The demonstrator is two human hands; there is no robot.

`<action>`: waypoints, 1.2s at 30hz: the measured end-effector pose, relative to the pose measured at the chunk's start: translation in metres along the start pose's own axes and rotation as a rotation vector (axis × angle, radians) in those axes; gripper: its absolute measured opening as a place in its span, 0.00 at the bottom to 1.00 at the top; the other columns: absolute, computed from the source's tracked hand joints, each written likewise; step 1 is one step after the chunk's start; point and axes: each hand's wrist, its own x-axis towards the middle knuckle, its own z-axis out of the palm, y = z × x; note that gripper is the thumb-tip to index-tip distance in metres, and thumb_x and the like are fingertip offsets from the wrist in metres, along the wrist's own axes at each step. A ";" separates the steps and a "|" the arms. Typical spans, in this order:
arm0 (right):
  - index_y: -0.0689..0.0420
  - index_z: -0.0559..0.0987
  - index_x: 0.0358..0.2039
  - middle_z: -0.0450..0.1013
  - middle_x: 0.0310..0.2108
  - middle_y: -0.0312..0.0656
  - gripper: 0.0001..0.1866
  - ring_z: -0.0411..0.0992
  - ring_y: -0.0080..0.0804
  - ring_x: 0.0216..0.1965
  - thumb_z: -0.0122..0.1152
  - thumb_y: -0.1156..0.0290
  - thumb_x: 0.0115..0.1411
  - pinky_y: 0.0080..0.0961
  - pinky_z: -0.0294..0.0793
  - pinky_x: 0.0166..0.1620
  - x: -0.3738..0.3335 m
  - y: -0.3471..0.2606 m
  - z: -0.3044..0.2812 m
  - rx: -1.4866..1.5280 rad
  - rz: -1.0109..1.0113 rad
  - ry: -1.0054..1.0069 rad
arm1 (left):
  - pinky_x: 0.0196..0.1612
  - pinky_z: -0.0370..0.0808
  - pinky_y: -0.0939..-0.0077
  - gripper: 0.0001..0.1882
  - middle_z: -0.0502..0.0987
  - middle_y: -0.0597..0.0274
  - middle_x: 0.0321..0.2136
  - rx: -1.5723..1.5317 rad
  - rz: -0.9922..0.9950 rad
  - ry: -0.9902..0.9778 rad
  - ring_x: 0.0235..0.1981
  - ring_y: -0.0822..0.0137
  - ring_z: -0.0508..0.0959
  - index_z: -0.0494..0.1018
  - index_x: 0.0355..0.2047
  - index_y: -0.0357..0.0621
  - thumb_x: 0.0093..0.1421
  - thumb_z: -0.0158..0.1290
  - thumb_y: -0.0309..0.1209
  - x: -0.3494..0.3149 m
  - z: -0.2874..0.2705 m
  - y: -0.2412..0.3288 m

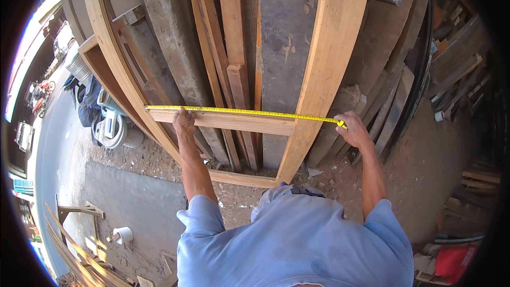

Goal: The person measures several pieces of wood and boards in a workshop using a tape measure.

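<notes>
On the head cam I've got a yellow tape measure (255,112) stretched across a wooden frame (332,37), along its crossbar (239,123). Right hand's (353,129) fingers pinch its right end; left hand (183,120) sits on the crossbar (can't tell if those fingers pinch the tape too).

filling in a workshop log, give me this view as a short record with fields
left hand: at the crossbar, beside the tape
right hand: gripping the yellow tape measure at its case end
tape: extended across the wooden frame, running past its right upright
frame: pale wood, two long uprights, crossbar, bottom rail
behind frame: long boards, grey and brown
ground, lower left: white container
</notes>
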 end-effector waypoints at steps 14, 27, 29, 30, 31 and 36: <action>0.56 0.78 0.53 0.68 0.55 0.53 0.23 0.65 0.50 0.59 0.64 0.71 0.55 0.37 0.64 0.62 -0.001 0.002 0.010 -0.011 0.029 -0.031 | 0.29 0.77 0.76 0.04 0.72 0.69 0.27 0.027 -0.006 0.014 0.25 0.72 0.74 0.71 0.38 0.48 0.68 0.51 0.32 -0.001 -0.006 0.003; 0.58 0.78 0.52 0.70 0.50 0.50 0.22 0.66 0.48 0.57 0.64 0.71 0.55 0.37 0.64 0.61 0.001 -0.004 0.006 0.006 0.013 -0.053 | 0.29 0.76 0.78 0.03 0.72 0.69 0.26 0.008 -0.014 0.014 0.25 0.73 0.74 0.71 0.38 0.48 0.68 0.50 0.32 -0.003 -0.004 0.005; 0.58 0.78 0.52 0.70 0.50 0.50 0.22 0.66 0.48 0.57 0.64 0.71 0.55 0.37 0.64 0.61 0.000 -0.002 0.007 -0.001 0.013 -0.051 | 0.29 0.76 0.77 0.03 0.72 0.69 0.26 0.016 -0.018 0.017 0.25 0.73 0.74 0.71 0.38 0.48 0.68 0.50 0.32 -0.004 -0.003 0.003; 0.58 0.78 0.52 0.70 0.50 0.50 0.22 0.66 0.48 0.57 0.64 0.71 0.55 0.37 0.64 0.61 0.000 -0.001 0.008 -0.005 0.012 -0.051 | 0.29 0.76 0.77 0.03 0.72 0.69 0.26 0.022 -0.020 0.022 0.25 0.73 0.74 0.71 0.38 0.49 0.68 0.50 0.32 -0.005 -0.003 0.002; 0.59 0.78 0.51 0.70 0.49 0.51 0.22 0.67 0.49 0.55 0.65 0.71 0.54 0.37 0.65 0.60 0.000 0.001 0.010 -0.003 -0.006 -0.028 | 0.29 0.76 0.77 0.03 0.72 0.69 0.26 0.029 -0.020 0.028 0.25 0.73 0.74 0.71 0.38 0.49 0.68 0.51 0.32 -0.005 -0.003 0.002; 0.62 0.78 0.48 0.72 0.45 0.52 0.21 0.69 0.49 0.52 0.65 0.71 0.53 0.37 0.67 0.57 0.003 0.003 0.015 0.000 -0.075 0.012 | 0.29 0.77 0.77 0.02 0.73 0.70 0.25 0.012 -0.012 0.005 0.25 0.73 0.74 0.71 0.38 0.49 0.68 0.51 0.32 0.001 -0.007 0.003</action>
